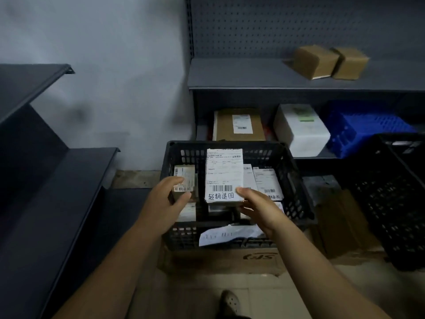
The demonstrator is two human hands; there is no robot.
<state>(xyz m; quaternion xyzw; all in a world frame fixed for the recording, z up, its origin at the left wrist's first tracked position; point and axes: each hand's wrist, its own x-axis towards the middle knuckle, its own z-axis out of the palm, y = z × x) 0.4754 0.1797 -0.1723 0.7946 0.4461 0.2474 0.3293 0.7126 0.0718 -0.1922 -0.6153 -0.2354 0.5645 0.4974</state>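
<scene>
A black plastic crate (296, 180) stands on a flattened cardboard box in front of me, holding several labelled parcels. My left hand (161, 203) grips a small brown parcel (185, 180) with a white label, above the crate's left side. My right hand (255, 208) pinches the lower right corner of a taller white-labelled parcel (224, 176), thumb on top, fingers beneath. That parcel has a barcode and handwritten characters near its bottom edge. More labelled parcels (268, 183) lie in the crate to the right.
Dark metal shelves (57, 180) run along the left. A shelf unit (253, 74) at the back right carries two brown boxes (331, 62); below stand a brown parcel (239, 124), a white box (301, 130) and a blue crate (361, 127). Another black crate (395, 199) stands right.
</scene>
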